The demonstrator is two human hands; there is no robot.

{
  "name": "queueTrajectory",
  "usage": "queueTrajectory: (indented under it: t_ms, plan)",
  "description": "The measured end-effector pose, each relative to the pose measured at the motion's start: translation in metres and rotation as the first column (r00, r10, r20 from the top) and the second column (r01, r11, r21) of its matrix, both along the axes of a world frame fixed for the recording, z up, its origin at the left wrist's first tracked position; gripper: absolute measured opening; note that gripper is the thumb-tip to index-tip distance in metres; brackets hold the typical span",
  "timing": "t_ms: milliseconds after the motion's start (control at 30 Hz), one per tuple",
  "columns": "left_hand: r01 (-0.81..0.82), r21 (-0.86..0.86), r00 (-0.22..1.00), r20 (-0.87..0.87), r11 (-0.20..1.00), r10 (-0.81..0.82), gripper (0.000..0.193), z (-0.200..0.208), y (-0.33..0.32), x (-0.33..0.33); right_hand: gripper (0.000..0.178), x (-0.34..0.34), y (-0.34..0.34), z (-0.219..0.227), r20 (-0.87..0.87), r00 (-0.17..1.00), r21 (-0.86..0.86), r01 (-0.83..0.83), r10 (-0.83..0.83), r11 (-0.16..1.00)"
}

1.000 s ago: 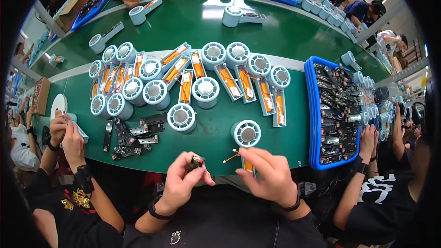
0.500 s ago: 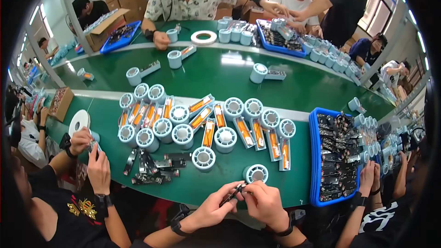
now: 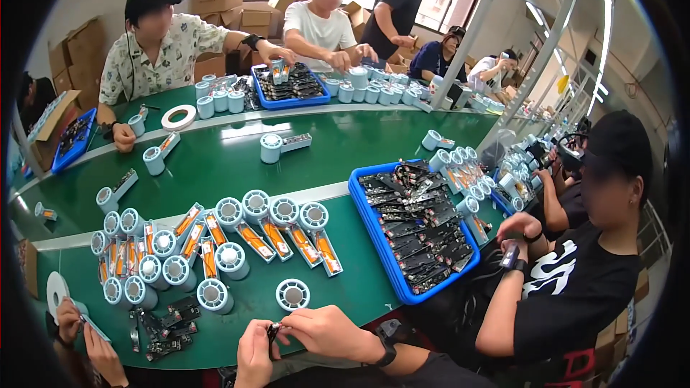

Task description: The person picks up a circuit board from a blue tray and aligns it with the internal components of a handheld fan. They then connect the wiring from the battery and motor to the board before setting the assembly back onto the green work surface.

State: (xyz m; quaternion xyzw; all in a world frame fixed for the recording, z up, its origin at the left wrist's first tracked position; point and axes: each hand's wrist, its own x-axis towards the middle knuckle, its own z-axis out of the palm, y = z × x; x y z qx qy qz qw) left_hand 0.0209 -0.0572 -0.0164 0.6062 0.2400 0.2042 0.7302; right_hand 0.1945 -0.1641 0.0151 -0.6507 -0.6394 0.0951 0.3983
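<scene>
At the near edge of the green table, my left hand and my right hand are together. Between their fingertips is a narrow black circuit board, partly covered by the fingers. My left fingers wrap its lower part, while my right thumb and forefinger pinch its upper end. Just past them stands a light blue round fan housing with a vented rim and grey centre. More such units, with orange battery cells in their open handles, are grouped to the left. Loose black boards lie in a pile nearer me.
A blue tray heaped with black boards is at my right, beside a seated person. Across the table runs a green conveyor carrying spaced units. Another person's hands work at the lower left, near a white tape roll.
The view has swung right, bringing the right-hand co-worker into sight. My hands still hold the board, now turned more upright. Across the conveyor, one person's hand now holds a unit over the tray.
</scene>
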Motion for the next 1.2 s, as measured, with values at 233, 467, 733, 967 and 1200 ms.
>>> queueTrajectory:
  t_ms: [233, 467, 733, 967, 1200]
  plan:
    - [-0.086, 0.131, 0.996, 0.012, 0.988, 0.085, 0.027, 0.003, -0.008, 0.013, 0.010, -0.002, 0.000, -0.001, -0.022, 0.998, 0.053, 0.064, -0.062, 0.997]
    - [-0.080, 0.310, 0.997, 0.012, 0.947, 0.080, 0.033, 0.024, 0.001, 0.006, 0.007, -0.013, 0.020, -0.004, -0.021, 0.995, 0.187, 0.096, -0.094, 0.978]
    - [-0.031, 0.518, 0.996, 0.086, 0.855, -0.016, 0.027, 0.025, 0.009, 0.022, 0.011, -0.006, 0.004, 0.019, 0.082, 0.991, 0.158, 0.090, -0.104, 0.983]
    - [0.074, 0.285, 0.993, 0.062, 0.956, -0.096, 0.023, 0.035, 0.021, 0.019, 0.012, 0.009, 0.019, 0.026, 0.110, 0.994, 0.101, -0.025, 0.014, 0.995]
    - [-0.043, 0.641, 0.984, 0.162, 0.767, -0.081, 0.027, 0.037, 0.037, 0.029, 0.014, 0.013, 0.029, 0.014, 0.139, 0.988, 0.275, 0.021, -0.062, 0.961]
